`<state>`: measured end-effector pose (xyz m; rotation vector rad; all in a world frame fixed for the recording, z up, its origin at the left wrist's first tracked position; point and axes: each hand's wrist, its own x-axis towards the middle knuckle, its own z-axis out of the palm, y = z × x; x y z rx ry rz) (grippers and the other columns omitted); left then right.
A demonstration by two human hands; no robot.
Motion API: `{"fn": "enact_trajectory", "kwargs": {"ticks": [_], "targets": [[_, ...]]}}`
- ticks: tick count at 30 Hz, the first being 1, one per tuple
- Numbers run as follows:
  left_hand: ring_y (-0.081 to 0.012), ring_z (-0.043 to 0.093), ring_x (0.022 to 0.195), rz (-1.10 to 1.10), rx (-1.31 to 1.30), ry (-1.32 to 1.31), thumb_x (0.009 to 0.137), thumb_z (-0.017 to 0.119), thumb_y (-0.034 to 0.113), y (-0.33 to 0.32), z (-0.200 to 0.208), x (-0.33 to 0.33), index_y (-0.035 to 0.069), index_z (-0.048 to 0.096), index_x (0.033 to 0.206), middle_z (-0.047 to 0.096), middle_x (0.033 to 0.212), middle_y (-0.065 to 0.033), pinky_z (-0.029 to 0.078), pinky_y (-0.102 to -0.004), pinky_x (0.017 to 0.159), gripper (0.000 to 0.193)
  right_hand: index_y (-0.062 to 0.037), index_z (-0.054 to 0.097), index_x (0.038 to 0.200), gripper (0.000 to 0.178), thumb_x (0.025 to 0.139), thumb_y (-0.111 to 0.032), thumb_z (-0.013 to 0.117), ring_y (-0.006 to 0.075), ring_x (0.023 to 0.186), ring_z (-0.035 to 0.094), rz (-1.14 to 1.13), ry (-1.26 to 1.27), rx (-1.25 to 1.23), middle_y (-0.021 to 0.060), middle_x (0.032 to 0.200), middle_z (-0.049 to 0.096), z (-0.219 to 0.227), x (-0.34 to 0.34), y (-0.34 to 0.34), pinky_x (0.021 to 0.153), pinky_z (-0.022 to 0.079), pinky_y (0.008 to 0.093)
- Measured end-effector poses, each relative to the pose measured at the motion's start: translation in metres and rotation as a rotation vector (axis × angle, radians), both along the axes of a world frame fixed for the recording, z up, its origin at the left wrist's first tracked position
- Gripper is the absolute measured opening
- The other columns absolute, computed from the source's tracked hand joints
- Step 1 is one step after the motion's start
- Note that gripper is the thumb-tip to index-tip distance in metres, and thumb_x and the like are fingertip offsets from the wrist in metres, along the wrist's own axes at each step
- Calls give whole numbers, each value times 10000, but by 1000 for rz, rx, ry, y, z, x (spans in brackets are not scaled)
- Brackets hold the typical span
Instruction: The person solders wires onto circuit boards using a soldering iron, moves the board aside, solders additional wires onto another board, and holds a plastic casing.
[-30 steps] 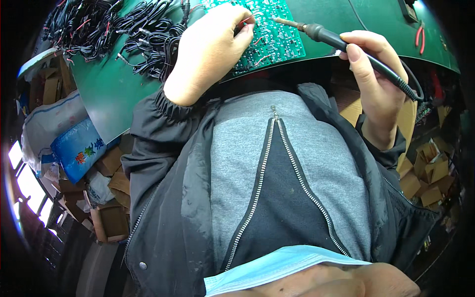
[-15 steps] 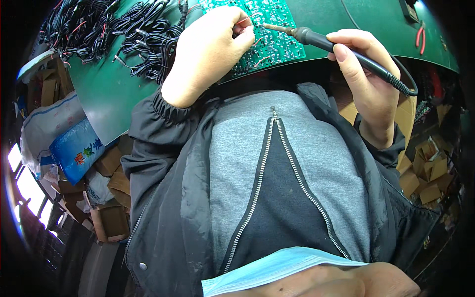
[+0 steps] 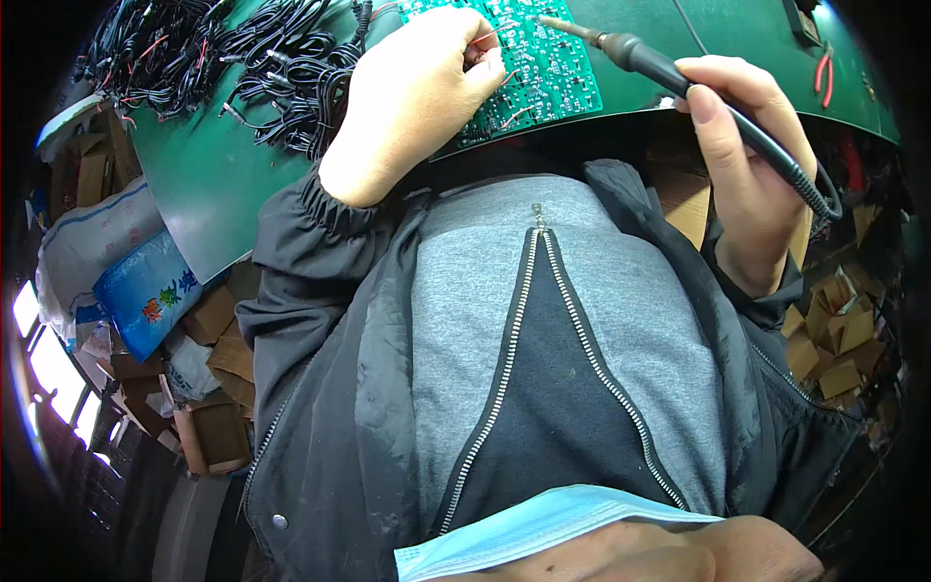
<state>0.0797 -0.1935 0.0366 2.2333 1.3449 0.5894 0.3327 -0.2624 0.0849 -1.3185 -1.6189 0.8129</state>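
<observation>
A green circuit board panel (image 3: pixel 562 82), crowded with small parts and a few red wires, lies at the table's front edge. Over its left side my left hand (image 3: pixel 412 102) is closed in a pinch, and a thin red wire (image 3: pixel 484 37) shows at its fingertips. The back of that hand hides part of the board. My right hand (image 3: pixel 756 165) grips a black soldering iron (image 3: pixel 664 70) like a pen. The iron slants up and left, its tip above the right half of the board; whether the tip touches anything cannot be made out.
Bundled black cables (image 3: pixel 301 82) lie left of the board, with another heap (image 3: pixel 155 53) farther left on the green table (image 3: pixel 194 194). Red-handled pliers (image 3: pixel 824 78) rest at the far right. Below stand a blue bag (image 3: pixel 145 291) and cardboard boxes (image 3: pixel 839 330).
My right hand has drawn the soldering iron to the right, taking its tip away from my left fingertips. The left hand stays nearly in place, still pinching.
</observation>
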Motion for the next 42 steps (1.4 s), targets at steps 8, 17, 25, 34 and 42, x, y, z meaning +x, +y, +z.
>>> {"fn": "enact_trajectory", "kwargs": {"ticks": [8,17,25,34,42], "targets": [[-330,680,774,-74,-86,43,891,711,142,6,12,-8,39,695,933,671,829,-148,544,-388,704,112,36,704,1160,198,991,-58,664,91,811,622,-91,-31,-7,77,956,719,-1,7,-5,716,459,207],[-318,662,912,-344,-139,-5,920,689,83,16,28,-24,46,699,1022,678,969,-134,528,-375,774,109,39,711,1141,189,985,-59,671,97,833,635,-115,28,-3,82,956,715,-7,5,-4,726,460,212],[-356,668,792,-66,30,5,911,704,124,10,-1,-9,26,684,981,684,842,-172,529,-420,714,122,52,703,1127,164,989,-24,658,118,877,665,-41,49,-21,92,1027,706,-13,0,-1,810,516,230],[-352,677,744,38,0,-33,901,715,148,9,-4,0,26,675,936,685,809,-168,532,-421,676,133,61,693,1120,156,980,0,663,127,885,669,24,44,-37,97,1038,706,-20,-2,2,816,528,233],[-330,664,714,39,51,-28,878,718,143,5,-3,4,40,667,890,661,786,-149,532,-400,664,115,68,688,1113,151,975,15,655,133,884,664,62,37,-51,104,1052,703,-19,-4,6,810,528,236]]}}
